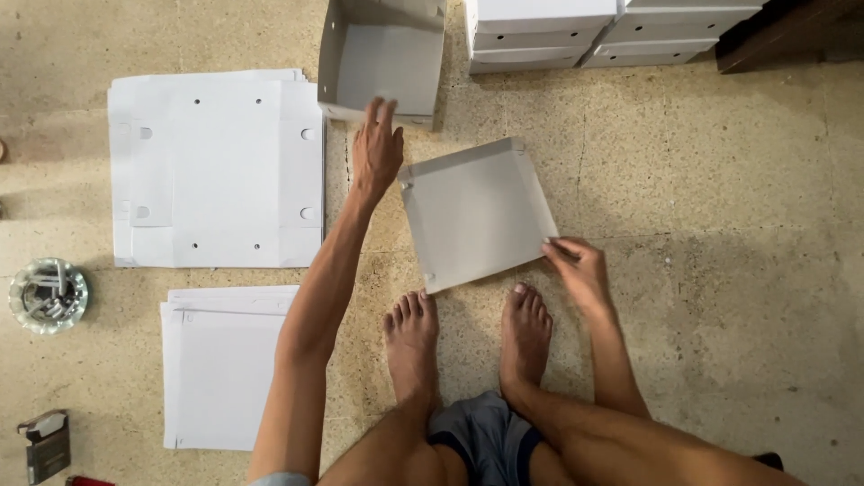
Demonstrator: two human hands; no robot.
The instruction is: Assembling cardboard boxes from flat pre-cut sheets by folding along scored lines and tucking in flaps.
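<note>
Landmark: folded grey-white box lid (475, 214), lying tilted on the speckled floor (720, 270) just ahead of two bare feet.
Right hand (579, 270): at the lid's near right corner, fingers pressed together in a pinch on that edge.
Left hand (376, 148): up and left of the lid, fingers loosely spread and extended, tips touching the front rim of an open box base (382, 63); nothing gripped.
Open box base: beyond the lid's far left corner, walls already upright.
Finished boxes (594, 31): stacked closed, beyond the lid to the far right.
Flat die-cut sheets (216, 171): large pile left of the lid, unfolded, holes and tabs showing.
Second flat pile (225, 364): left of the lid and nearer the body, also unfolded.
Glass ashtray (48, 295): far left of the lid, past the sheet piles.
Progress, as judged: several boxes done, one lid and one base folded but apart, two piles of flats left.
</note>
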